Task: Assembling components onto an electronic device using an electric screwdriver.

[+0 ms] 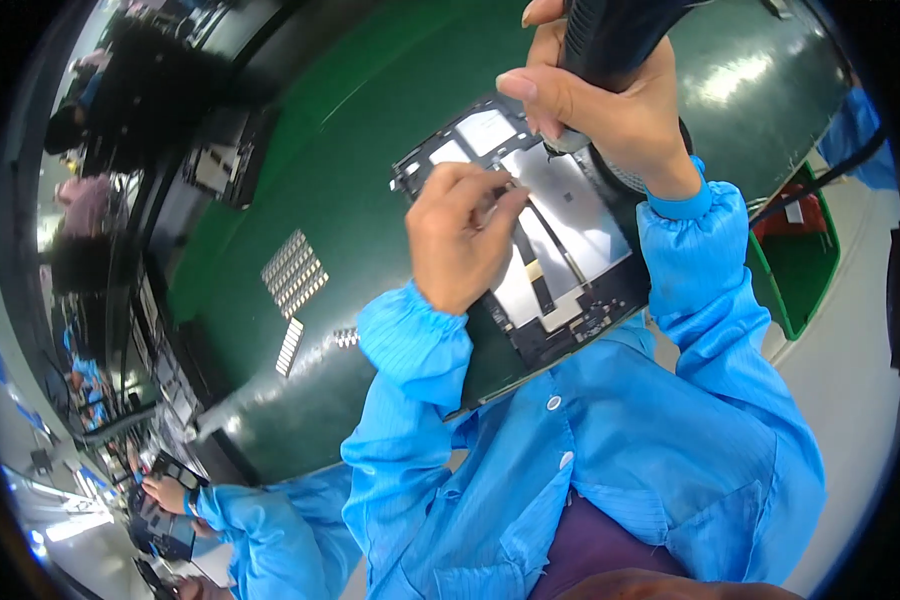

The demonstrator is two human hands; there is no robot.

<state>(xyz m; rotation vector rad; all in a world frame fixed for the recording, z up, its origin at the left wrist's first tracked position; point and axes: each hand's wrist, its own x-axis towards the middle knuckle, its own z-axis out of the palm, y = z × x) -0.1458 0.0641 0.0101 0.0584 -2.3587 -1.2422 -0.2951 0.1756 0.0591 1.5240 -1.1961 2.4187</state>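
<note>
An opened tablet [610, 225] lies on the green bench [370, 200], its silver plates and black frame exposed. Over its middle, my left hand [460, 235] is closed, thumb and fingertips pinched together. What sits between those fingertips is too small to make out. Below them a black ribbon cable [537, 285] with a yellowish patch runs down towards the circuit board at the near edge. My right hand [620, 115] grips a black heat gun [610, 40] by its ribbed handle, above the tablet's far right part. Its metal nozzle end is close to the tablet and partly hidden by my hand.
Left of the tablet lie a sheet of small pale pieces [295, 274], a narrower strip [289, 347] and several small parts [346, 338]. A green bin [800, 270] stands right of the bench. Another device [220, 165] sits far left. At lower left, a co-worker's hand [166, 494] touches a dark device.
</note>
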